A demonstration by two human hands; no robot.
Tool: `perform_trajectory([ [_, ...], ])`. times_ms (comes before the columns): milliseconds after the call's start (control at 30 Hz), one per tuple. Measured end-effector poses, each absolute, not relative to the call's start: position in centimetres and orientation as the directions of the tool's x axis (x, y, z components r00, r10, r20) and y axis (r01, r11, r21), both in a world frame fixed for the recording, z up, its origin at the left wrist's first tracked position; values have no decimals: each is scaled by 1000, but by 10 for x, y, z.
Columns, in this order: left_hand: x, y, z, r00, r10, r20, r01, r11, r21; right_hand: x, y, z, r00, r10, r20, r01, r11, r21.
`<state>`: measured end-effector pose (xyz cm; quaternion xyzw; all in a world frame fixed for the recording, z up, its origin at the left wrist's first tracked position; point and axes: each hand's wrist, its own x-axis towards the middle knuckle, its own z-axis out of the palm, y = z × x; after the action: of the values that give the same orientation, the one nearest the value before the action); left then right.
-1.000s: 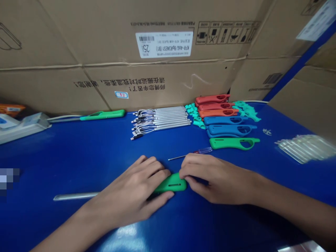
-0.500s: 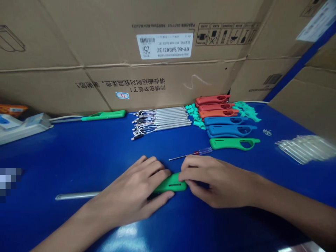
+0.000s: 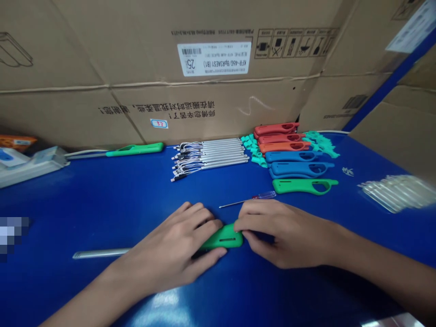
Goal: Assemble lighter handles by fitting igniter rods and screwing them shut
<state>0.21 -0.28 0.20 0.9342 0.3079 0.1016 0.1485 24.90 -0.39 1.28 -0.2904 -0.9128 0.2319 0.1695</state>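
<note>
Green and slotted, a plastic casing [image 3: 226,237] lay on the blue counter [image 3: 61,218], clasped by the left hand [image 3: 185,240]. The right hand [image 3: 272,231] had its fingertips bent against the casing's right end; whether they pinched anything, I could not tell. Beyond lay a screwdriver [image 3: 265,195], coloured casings [image 3: 289,169] and, left of them, silver rods [image 3: 223,154].

Lit dimly. Reflecting pale glare [image 3: 163,306] off worktop [image 3: 112,195] at its near edge, left of centre, from a source out of view. Darkened softly below right hand [image 3: 293,234]. Smeared and soft on clear packets [image 3: 398,193] toward worktop's right edge. Sharper on carton label [image 3: 214,59]. Pixelated into coarse blocks [image 3: 12,236] at far left.
</note>
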Motion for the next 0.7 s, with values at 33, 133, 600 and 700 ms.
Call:
perform_trajectory([
  [33,2,-3,2,790,605,101,544,-767,341,249,-4,13,-774,609,172,456,726,-515],
  [133,2,-3,1,789,604,111,540,-768,345,250,-3,13,-783,603,152,465,730,-501],
  [600,2,-2,1,793,598,114,534,-774,341,249,-4,13,-793,597,119,493,745,-449],
  [700,2,-3,1,793,600,108,536,-771,343,249,-5,14,-795,592,130,489,753,-440],
])
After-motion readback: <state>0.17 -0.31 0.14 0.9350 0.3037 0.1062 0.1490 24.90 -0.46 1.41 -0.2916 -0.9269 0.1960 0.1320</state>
